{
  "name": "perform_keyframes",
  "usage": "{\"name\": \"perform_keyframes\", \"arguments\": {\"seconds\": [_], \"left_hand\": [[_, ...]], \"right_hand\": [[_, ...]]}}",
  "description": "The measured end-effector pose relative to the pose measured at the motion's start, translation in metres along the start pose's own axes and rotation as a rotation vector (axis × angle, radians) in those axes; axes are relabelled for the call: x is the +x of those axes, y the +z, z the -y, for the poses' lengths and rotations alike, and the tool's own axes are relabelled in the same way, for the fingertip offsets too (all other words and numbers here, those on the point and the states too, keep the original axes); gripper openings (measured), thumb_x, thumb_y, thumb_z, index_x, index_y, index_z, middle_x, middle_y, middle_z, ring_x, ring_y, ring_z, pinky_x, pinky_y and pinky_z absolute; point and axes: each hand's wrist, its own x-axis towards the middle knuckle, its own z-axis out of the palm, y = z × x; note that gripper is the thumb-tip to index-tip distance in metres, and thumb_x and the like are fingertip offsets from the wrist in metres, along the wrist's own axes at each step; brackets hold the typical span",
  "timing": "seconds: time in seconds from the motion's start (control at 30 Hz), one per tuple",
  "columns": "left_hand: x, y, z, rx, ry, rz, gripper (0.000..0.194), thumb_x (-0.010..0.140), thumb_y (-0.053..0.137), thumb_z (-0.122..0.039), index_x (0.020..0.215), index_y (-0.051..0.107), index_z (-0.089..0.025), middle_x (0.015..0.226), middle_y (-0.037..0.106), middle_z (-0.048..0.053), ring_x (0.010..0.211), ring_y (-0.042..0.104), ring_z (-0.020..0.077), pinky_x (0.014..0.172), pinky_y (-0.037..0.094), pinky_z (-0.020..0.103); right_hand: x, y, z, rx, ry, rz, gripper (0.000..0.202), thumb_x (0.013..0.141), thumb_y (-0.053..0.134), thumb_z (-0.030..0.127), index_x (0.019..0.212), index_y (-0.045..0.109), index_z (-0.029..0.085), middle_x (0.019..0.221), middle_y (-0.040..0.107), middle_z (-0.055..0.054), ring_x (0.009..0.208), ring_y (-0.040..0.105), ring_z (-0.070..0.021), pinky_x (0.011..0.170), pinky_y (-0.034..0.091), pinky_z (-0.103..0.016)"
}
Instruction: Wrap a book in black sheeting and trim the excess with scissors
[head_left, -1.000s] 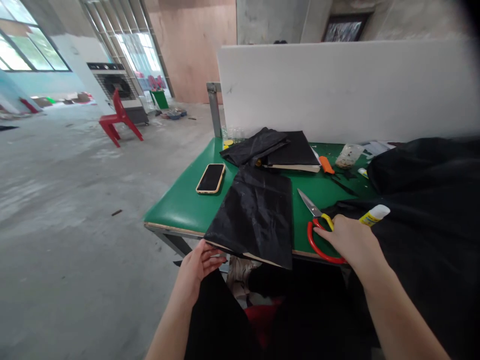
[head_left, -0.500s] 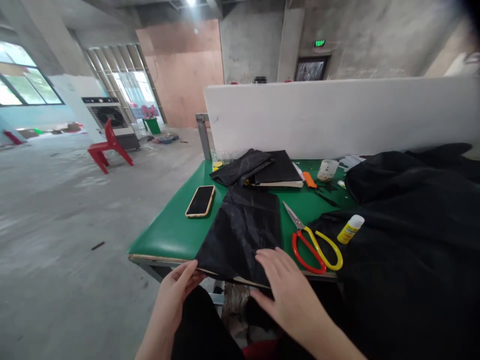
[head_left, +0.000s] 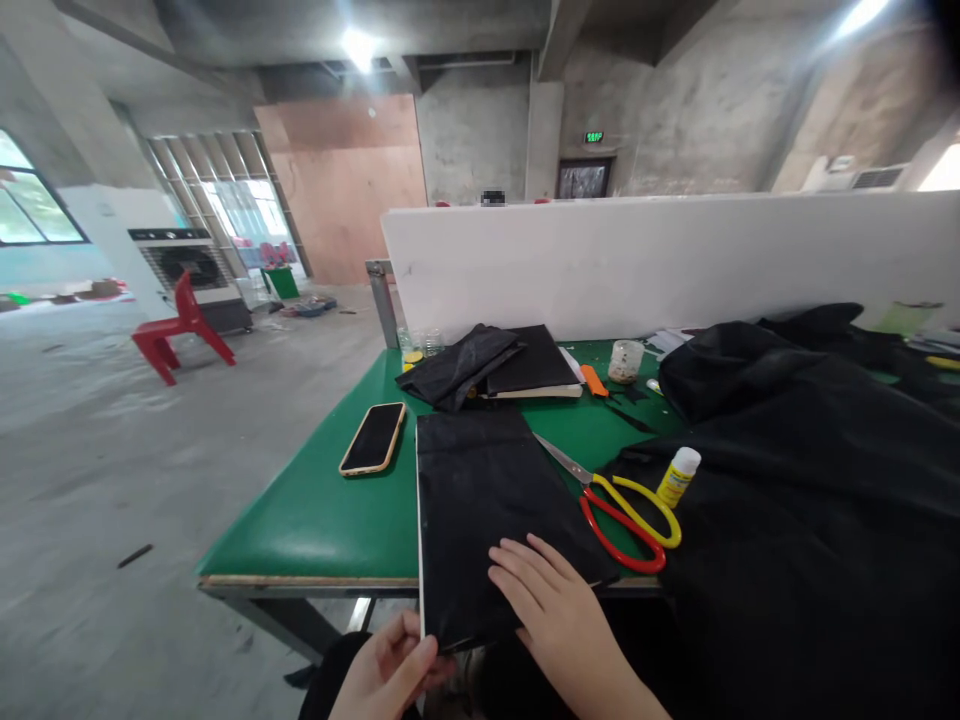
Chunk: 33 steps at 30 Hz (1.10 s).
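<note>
A book covered in black cloth (head_left: 480, 500) lies on the green table (head_left: 322, 530), its near end jutting past the front edge. My left hand (head_left: 397, 665) pinches its near left corner between thumb and fingers. Flat on the cover near its right side rests my right hand (head_left: 551, 615), fingers stretched out. Scissors with one red and one yellow handle (head_left: 626, 520) lie just right of the book, blades partly apart. Beyond them stands a yellow glue stick with a white cap (head_left: 679, 477). A phone (head_left: 373, 440) lies to the left of the book.
Behind are another black-covered book (head_left: 532, 362) with folded black cloth on it, an orange cutter (head_left: 594, 381) and a clear plastic cup (head_left: 625, 361). A large black cloth (head_left: 817, 450) covers the right side. A white board (head_left: 637, 265) borders the far edge.
The book has turned and straightened, pushing against the scissors, which have rotated. My left hand has moved to its near left corner, and my right hand lies flatter on the cover. The view has shifted.
</note>
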Motion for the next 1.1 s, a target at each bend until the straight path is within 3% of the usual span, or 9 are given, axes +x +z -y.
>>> {"name": "perform_keyframes", "arguments": {"seconds": [0.17, 0.27, 0.37, 0.5, 0.6, 0.7, 0.9, 1.0, 1.1], "left_hand": [[0.02, -0.002, 0.0, 0.198, 0.138, 0.022, 0.046, 0.06, 0.075, -0.061, 0.072, 0.059, -0.019, 0.071, 0.059, 0.003, 0.068, 0.057, 0.0181, 0.071, 0.049, 0.031], [0.023, -0.008, -0.014, 0.478, 0.153, 0.123, 0.051, 0.065, 0.065, -0.069, 0.07, 0.058, -0.019, 0.068, 0.061, 0.004, 0.063, 0.058, 0.0193, 0.062, 0.046, 0.029], [0.018, -0.015, -0.05, 0.884, 0.155, 0.132, 0.05, 0.08, 0.049, -0.065, 0.066, 0.06, -0.018, 0.063, 0.064, 0.005, 0.056, 0.059, 0.0191, 0.056, 0.041, 0.027], [0.031, -0.021, -0.12, 1.103, 0.419, 0.006, 0.044, 0.09, 0.041, -0.053, 0.067, 0.06, -0.021, 0.061, 0.064, 0.002, 0.057, 0.06, 0.0175, 0.057, 0.039, 0.024], [0.072, -0.022, -0.165, 1.214, 0.69, -0.177, 0.04, 0.093, 0.038, -0.045, 0.068, 0.059, -0.022, 0.068, 0.067, 0.002, 0.064, 0.063, 0.0174, 0.064, 0.042, 0.024], [0.129, -0.024, -0.19, 1.296, 0.703, -0.29, 0.028, 0.092, 0.044, -0.036, 0.075, 0.061, -0.021, 0.076, 0.068, 0.004, 0.074, 0.063, 0.02, 0.07, 0.042, 0.027], [0.214, -0.026, -0.199, 1.43, 0.672, -0.436, 0.024, 0.091, 0.053, -0.036, 0.098, 0.061, -0.014, 0.096, 0.063, 0.006, 0.087, 0.061, 0.0184, 0.082, 0.048, 0.04], [0.23, -0.026, -0.188, 1.449, 0.694, -0.441, 0.025, 0.091, 0.053, -0.036, 0.103, 0.06, -0.015, 0.103, 0.062, 0.007, 0.092, 0.06, 0.0194, 0.083, 0.049, 0.041], [0.234, -0.027, -0.177, 1.474, 0.755, -0.344, 0.025, 0.092, 0.052, -0.035, 0.103, 0.061, -0.015, 0.105, 0.062, 0.008, 0.096, 0.059, 0.0203, 0.087, 0.048, 0.043]], "right_hand": [[0.004, 0.003, -0.015, 0.034, -0.005, 0.026, 0.039, 0.079, 0.053, 0.006, 0.117, 0.058, 0.017, 0.124, 0.061, -0.004, 0.119, 0.053, -0.019, 0.105, 0.043, -0.04], [0.01, -0.002, -0.024, 0.07, -0.032, 0.062, 0.044, 0.075, 0.058, 0.008, 0.118, 0.057, 0.019, 0.126, 0.06, -0.002, 0.118, 0.054, -0.0183, 0.106, 0.043, -0.036], [0.017, -0.009, -0.029, 0.037, -0.112, 0.118, 0.048, 0.072, 0.058, 0.009, 0.119, 0.057, 0.018, 0.127, 0.059, -0.001, 0.116, 0.055, -0.0184, 0.104, 0.045, -0.033], [0.023, -0.012, -0.03, -0.009, -0.146, 0.142, 0.051, 0.067, 0.057, 0.008, 0.117, 0.058, 0.018, 0.127, 0.059, -0.001, 0.114, 0.057, -0.0189, 0.101, 0.047, -0.031], [0.023, -0.006, -0.029, -0.008, -0.125, 0.13, 0.054, 0.063, 0.057, 0.006, 0.116, 0.058, 0.019, 0.127, 0.059, -0.001, 0.114, 0.057, -0.0197, 0.101, 0.047, -0.032], [0.021, 0.0, -0.028, 0.006, -0.098, 0.121, 0.059, 0.059, 0.054, 0.004, 0.116, 0.058, 0.02, 0.127, 0.059, -0.001, 0.115, 0.057, -0.0206, 0.102, 0.046, -0.034], [0.023, 0.001, -0.029, -0.03, -0.123, 0.078, 0.059, 0.058, 0.047, 0.006, 0.115, 0.059, 0.019, 0.125, 0.06, -0.001, 0.116, 0.056, -0.0193, 0.1, 0.048, -0.034], [0.025, 0.004, -0.033, -0.103, -0.218, 0.098, 0.056, 0.063, 0.048, 0.01, 0.118, 0.058, 0.016, 0.126, 0.059, -0.002, 0.118, 0.055, -0.0199, 0.1, 0.048, -0.035], [0.025, 0.008, -0.036, -0.162, -0.286, 0.106, 0.056, 0.066, 0.05, 0.017, 0.121, 0.056, 0.015, 0.127, 0.058, -0.003, 0.117, 0.055, -0.0213, 0.096, 0.051, -0.036]]}}
